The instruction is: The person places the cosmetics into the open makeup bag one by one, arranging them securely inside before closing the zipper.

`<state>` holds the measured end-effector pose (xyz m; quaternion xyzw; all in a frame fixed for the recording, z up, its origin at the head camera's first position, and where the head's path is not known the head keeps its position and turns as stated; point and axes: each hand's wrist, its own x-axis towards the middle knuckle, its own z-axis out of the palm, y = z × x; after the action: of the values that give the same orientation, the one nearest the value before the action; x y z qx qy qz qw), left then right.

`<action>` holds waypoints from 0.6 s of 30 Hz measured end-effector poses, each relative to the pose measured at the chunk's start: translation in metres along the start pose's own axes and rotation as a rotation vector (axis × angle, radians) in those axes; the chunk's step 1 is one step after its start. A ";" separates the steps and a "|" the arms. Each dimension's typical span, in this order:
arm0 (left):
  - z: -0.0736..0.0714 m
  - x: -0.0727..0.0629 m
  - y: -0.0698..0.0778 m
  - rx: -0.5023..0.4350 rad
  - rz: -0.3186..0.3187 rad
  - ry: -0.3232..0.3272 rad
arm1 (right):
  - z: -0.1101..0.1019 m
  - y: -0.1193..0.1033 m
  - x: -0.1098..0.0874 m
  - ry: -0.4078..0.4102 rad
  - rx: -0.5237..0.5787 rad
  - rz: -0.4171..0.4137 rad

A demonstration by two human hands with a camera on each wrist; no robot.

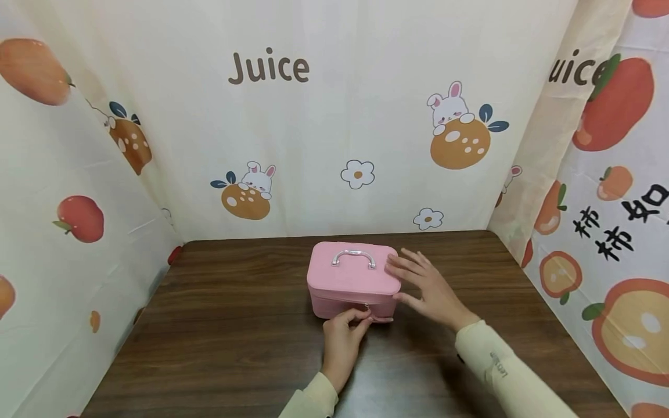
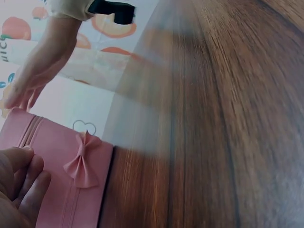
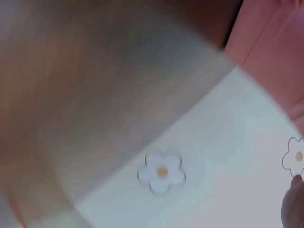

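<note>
A pink case (image 1: 351, 271) with a silver handle (image 1: 353, 253) on its lid stands on the table, its lid down. My left hand (image 1: 342, 342) is at the front of the case, thumb and fingers pinching at the zipper pull (image 1: 367, 306), which the fingertips mostly hide. In the left wrist view, those fingers (image 2: 29, 183) lie beside the zipper (image 2: 31, 131), and a pink bow (image 2: 83, 160) sits on the case's front. My right hand (image 1: 431, 290) rests against the right side of the case with its fingers spread. Only a fingertip (image 3: 293, 209) of it shows in the right wrist view.
The dark wooden table (image 1: 230, 325) extends on both sides of the case. Behind it hangs a white printed cloth (image 1: 324, 128), with more printed cloth (image 1: 617, 174) at the right and left sides. Much of the right wrist view is blurred.
</note>
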<state>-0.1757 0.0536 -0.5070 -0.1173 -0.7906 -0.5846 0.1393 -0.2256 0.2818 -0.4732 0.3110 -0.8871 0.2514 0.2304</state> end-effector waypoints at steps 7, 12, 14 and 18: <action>-0.007 -0.003 -0.004 -0.006 -0.039 -0.011 | 0.001 0.003 0.000 -0.063 -0.014 -0.022; -0.015 -0.002 -0.008 0.006 -0.023 0.032 | 0.018 -0.010 -0.003 0.155 0.034 -0.067; -0.017 -0.001 -0.009 0.003 -0.032 0.038 | 0.023 -0.013 -0.003 0.222 0.044 -0.071; -0.019 0.002 -0.008 -0.013 -0.052 0.034 | 0.029 -0.018 -0.002 0.281 0.050 -0.055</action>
<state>-0.1785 0.0334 -0.5086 -0.0879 -0.7871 -0.5950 0.1368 -0.2191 0.2534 -0.4909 0.3024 -0.8309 0.3081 0.3511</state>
